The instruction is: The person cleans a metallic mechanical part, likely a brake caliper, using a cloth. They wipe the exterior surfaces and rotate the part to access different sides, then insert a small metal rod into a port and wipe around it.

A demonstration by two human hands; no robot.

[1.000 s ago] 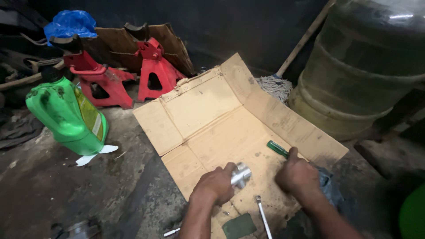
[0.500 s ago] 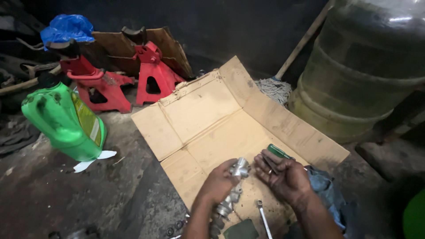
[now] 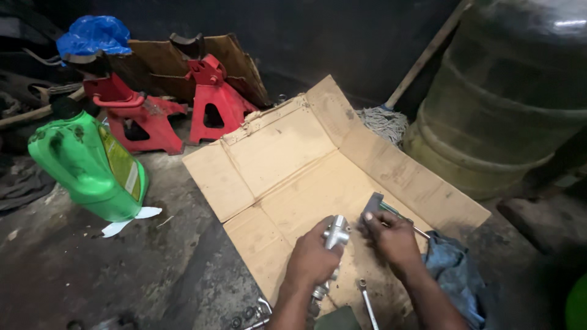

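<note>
Brown flattened cardboard [image 3: 293,165] covers the grimy floor as a clean work mat. Over it, the left hand [image 3: 312,260] grips a silvery metal cylinder part [image 3: 335,235] upright, while the right hand [image 3: 391,238] closes on a small grey flat piece [image 3: 372,203] beside it.

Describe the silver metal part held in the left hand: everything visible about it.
The silver metal part looks like cast or machined metal, bright and shiny, with a rounded cylindrical body and short stubs branching near its top. It stands roughly upright over the flattened cardboard. The left hand wraps its middle, hiding that section; a lower end shows below the hand. The right hand is beside it.
</note>
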